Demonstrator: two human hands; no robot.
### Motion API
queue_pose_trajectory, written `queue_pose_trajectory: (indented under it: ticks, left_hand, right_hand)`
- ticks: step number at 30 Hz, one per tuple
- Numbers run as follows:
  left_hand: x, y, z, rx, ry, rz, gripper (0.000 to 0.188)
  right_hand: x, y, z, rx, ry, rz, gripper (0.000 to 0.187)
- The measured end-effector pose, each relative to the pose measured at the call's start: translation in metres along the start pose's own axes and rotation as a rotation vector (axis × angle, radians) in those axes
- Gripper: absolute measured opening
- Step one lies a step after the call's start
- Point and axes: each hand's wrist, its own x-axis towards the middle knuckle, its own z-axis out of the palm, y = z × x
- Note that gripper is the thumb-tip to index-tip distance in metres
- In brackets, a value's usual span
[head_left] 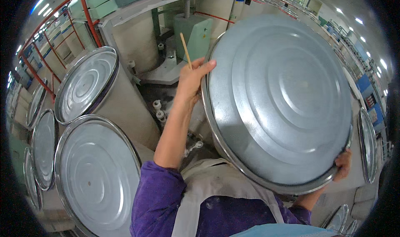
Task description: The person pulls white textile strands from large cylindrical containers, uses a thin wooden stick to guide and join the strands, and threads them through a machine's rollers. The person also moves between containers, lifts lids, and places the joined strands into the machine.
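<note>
Filling the right half is the round, ridged metal end [287, 87] of a large can, tilted and facing me; most of what lies behind it is hidden. My left hand [192, 79] is closed at its left rim, thumb over the edge. A thin wooden stick [185, 49] juts up from that same hand. Lower right, my right hand [343, 165] is curled round the opposite rim, its fingers partly hidden by it.
Several cream cans with metal ends [96, 178] stand at my left, one can [85, 85] close to a red railing [85, 18]. Ahead are a green machine housing [193, 35] and white plastic fittings [158, 107]. Another metal-ended can [366, 145] stands at far right.
</note>
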Motion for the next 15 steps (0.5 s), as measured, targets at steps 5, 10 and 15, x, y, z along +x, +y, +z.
queue_pose_trajectory:
  ticks: [5,10,15]
  left_hand:
    - [0.065,-0.033,0.006,0.327,0.207,0.116,0.053]
    - [0.117,-0.063,-0.007,0.331,0.163,0.013,0.045]
    - [0.064,-0.148,-0.096,0.619,0.263,-0.129,0.056]
  right_hand:
    - [0.017,0.097,0.119,0.112,0.028,0.246,0.023]
    - [0.043,0.145,0.259,0.184,0.057,0.298,0.034]
    - [0.051,0.135,0.338,0.156,0.149,0.064,0.035]
